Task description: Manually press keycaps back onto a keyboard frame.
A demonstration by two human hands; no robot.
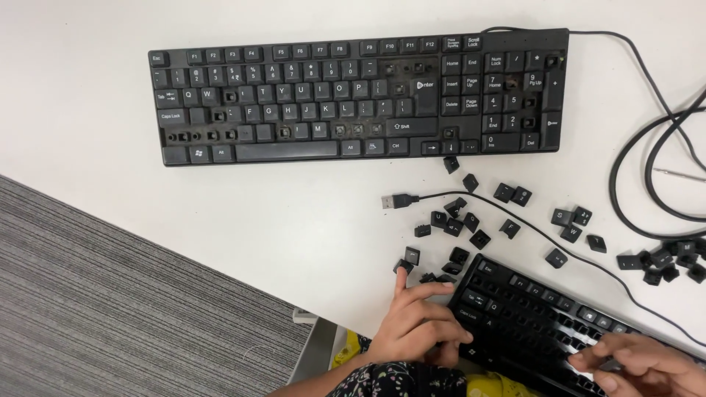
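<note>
My left hand (421,323) rests at the left end of a black keyboard (529,316) near the table's front edge, its index finger stretched out and touching a loose black keycap (403,265). My right hand (638,366) lies on the same keyboard's lower right, fingers curled on the keys; it is blurred. This near keyboard has most keycaps removed. A second black keyboard (360,99) with several missing keycaps lies across the back of the white table (294,220). Several loose keycaps (471,220) are scattered between the two keyboards.
A cable with a USB plug (399,200) runs across the table among the keycaps. Black cables loop at the right edge (647,184). More keycaps are piled at the right (665,261). Grey carpet (110,309) lies below the table's edge at the left.
</note>
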